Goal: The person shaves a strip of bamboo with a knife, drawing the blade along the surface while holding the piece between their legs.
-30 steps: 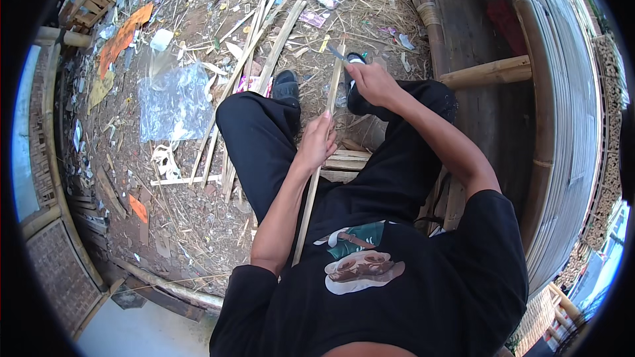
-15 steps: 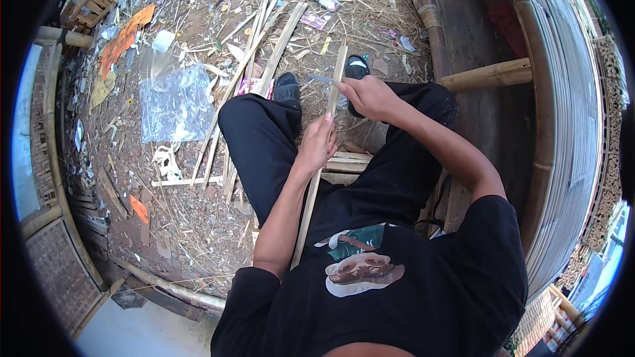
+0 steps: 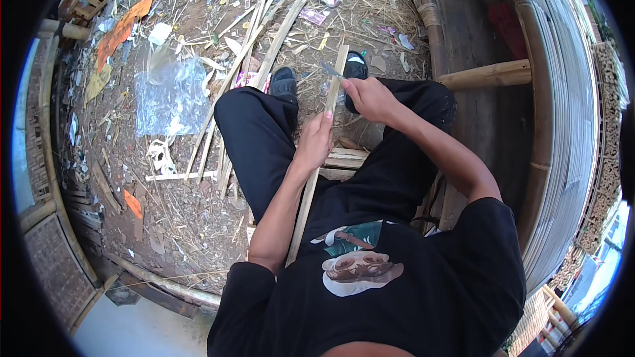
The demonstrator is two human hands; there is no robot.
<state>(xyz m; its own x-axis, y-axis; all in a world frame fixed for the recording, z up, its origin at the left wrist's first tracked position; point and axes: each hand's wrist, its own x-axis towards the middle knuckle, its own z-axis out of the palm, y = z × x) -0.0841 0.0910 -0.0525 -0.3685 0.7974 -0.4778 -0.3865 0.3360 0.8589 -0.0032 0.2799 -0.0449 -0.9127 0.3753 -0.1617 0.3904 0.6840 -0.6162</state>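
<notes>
A long, flat bamboo strip (image 3: 305, 206) runs from my lap up between my knees, its far end over the ground near my right foot. My left hand (image 3: 315, 141) is closed around it about midway. Farther along, my right hand (image 3: 369, 98) grips a knife, its handle hidden in the fist. The knife's grey blade (image 3: 332, 71) lies across the strip near the far end and points left. Whether the edge bites into the bamboo cannot be made out.
Several loose bamboo strips (image 3: 246, 53) lie on the littered ground beyond my left knee. Left of them are a clear plastic sheet (image 3: 173, 96) and an orange scrap (image 3: 123, 30). A bamboo pole frame (image 3: 486, 75) and a slatted bamboo panel (image 3: 562, 112) stand close on my right.
The knife blade has tilted, its tip now pointing more toward the strip's far end. Both hands keep nearly the same places, and the whole view has shifted slightly.
</notes>
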